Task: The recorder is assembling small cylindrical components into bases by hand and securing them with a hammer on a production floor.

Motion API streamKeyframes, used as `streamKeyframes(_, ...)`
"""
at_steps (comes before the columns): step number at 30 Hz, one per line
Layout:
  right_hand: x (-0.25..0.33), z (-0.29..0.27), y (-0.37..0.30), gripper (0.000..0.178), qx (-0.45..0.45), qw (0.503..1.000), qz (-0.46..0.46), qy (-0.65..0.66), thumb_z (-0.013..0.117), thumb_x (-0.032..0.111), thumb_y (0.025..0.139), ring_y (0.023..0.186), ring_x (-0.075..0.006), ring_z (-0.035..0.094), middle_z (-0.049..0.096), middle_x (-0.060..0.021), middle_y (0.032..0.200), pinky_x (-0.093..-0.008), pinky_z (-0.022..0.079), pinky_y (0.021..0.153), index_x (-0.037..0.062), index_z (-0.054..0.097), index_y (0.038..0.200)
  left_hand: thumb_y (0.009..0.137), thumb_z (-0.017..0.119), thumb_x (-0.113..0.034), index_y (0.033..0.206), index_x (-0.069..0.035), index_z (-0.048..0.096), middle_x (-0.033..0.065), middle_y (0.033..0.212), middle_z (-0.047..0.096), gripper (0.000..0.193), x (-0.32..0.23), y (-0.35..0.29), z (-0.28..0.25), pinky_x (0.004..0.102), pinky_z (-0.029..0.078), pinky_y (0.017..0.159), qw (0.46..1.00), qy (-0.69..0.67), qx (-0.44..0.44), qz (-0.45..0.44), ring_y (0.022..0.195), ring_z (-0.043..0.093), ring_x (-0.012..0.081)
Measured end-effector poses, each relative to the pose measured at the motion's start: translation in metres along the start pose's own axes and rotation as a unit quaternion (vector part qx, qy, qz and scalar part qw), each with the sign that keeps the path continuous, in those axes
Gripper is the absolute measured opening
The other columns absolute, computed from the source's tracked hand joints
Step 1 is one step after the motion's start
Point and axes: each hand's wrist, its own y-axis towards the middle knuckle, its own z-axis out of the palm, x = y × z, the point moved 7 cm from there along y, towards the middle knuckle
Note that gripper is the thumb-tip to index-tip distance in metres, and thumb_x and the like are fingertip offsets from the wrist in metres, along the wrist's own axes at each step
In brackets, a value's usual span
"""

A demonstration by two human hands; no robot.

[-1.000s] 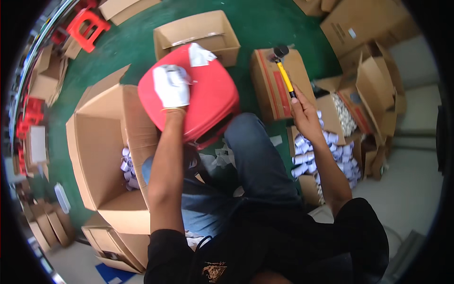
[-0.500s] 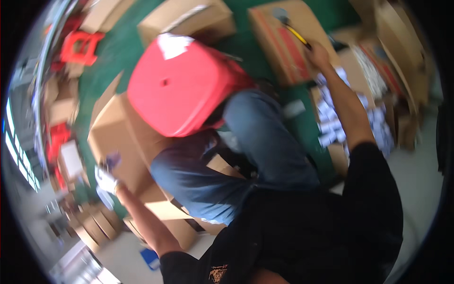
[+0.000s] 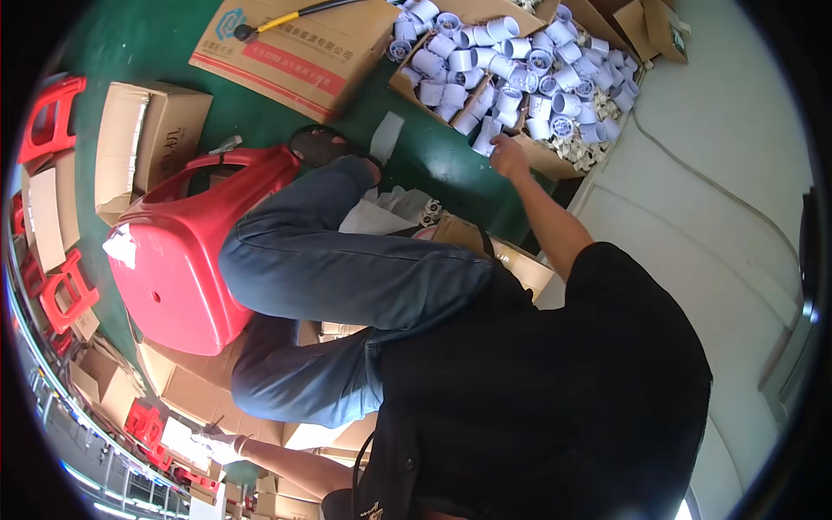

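Observation:
My right hand (image 3: 510, 159) reaches to the box of parts at the upper right, its fingers closed at the edge of a pale lavender plastic cup-shaped part (image 3: 486, 139). Several similar parts fill the cardboard box (image 3: 546, 158) beyond it. My left hand (image 3: 222, 445), in a white glove, is out at the lower left, beside an open carton; its fingers are small and blurred, and what they hold, if anything, is unclear. A mallet (image 3: 286, 17) with a dark round head and yellow-black handle rests on a closed carton (image 3: 286, 65).
A red plastic stool (image 3: 186, 286) lies tipped over in front of my knees. An open carton (image 3: 160, 143) stands beyond it. Several red stools (image 3: 52, 121) and boxes line the left side. A cable (image 3: 693, 165) runs along the pale surface on the right.
My right hand has let go of the mallet, which now lies on the carton, and has moved to the lavender parts. The view has turned to the right.

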Motion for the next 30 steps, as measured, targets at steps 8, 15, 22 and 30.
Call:
streamKeyframes(8,-0.050,0.051,0.011,0.064,-0.169,0.928,0.327,-0.058,0.065,0.036,0.078,0.095,-0.0347,0.066,0.066,-0.0207,0.110,-0.0431,0.052,0.088,-0.0046,0.042,0.122,0.097,0.049,-0.043,0.096,-0.011,0.066,0.0055,0.083,0.068,0.037,-0.085,-0.021,0.005,0.0332,0.052,0.065,0.973,0.125,-0.023,0.192,0.066,0.065,0.0207)
streamKeyframes(15,-0.041,0.029,-0.028,0.076,-0.094,0.903,0.411,0.082,0.072,0.044,0.073,0.100,-0.0343,0.065,0.066,-0.0216,0.110,-0.0407,0.051,0.088,-0.0069,0.045,0.122,0.092,0.058,-0.037,0.101,-0.013,0.063,0.0095,0.093,0.068,0.026,-0.129,-0.007,-0.026,0.0402,0.054,0.063,0.841,0.431,-0.096,0.313,0.064,0.063,0.0275)
streamKeyframes(22,0.108,-0.044,-0.070,0.063,-0.087,0.948,-0.128,0.279,0.076,0.011,0.067,0.094,-0.0251,0.061,0.060,-0.0145,0.112,-0.0335,0.051,0.083,0.0015,0.055,0.126,0.099,0.049,-0.035,0.122,0.002,0.059,0.0154,0.097,0.065,0.045,-0.032,0.147,0.049,0.0305,0.057,0.081,0.822,-0.533,0.185,0.078,0.088,0.066,0.0231)
streamKeyframes(30,0.470,-0.080,-0.161,0.064,0.060,0.856,-0.456,0.236,0.075,0.010,0.068,0.112,-0.0280,0.058,0.059,-0.0141,0.122,-0.0352,0.047,0.094,0.0087,0.058,0.129,0.093,0.054,-0.013,0.087,-0.004,0.062,0.0112,0.083,0.065,0.013,-0.171,-0.022,0.043,0.0295,0.054,0.060,0.933,0.071,-0.076,0.343,0.068,0.062,0.0194)
